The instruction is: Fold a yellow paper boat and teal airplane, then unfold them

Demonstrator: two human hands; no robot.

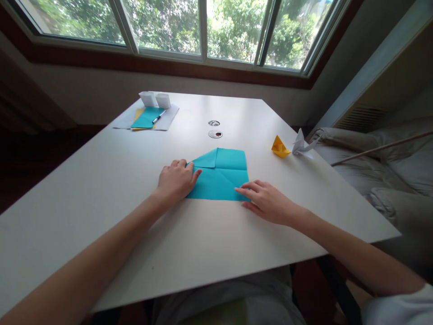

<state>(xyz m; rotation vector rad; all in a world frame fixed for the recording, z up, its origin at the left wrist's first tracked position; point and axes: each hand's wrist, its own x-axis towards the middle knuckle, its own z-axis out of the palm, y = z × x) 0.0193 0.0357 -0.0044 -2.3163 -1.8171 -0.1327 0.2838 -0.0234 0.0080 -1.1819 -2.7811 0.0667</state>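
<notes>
A blue sheet of paper lies flat in front of me, with crease lines across it and its far left corner folded inward. My left hand rests on the sheet's left edge, fingers on the folded side and the thumb apart on the paper. At the near right corner, my right hand lies with its fingers stretched over the paper's edge. Neither hand grips anything.
On the white table, a yellow paper boat and a white folded paper crane stand at right. Far left are white paper boxes, blue paper and a marker. Cable-hole covers sit mid-table.
</notes>
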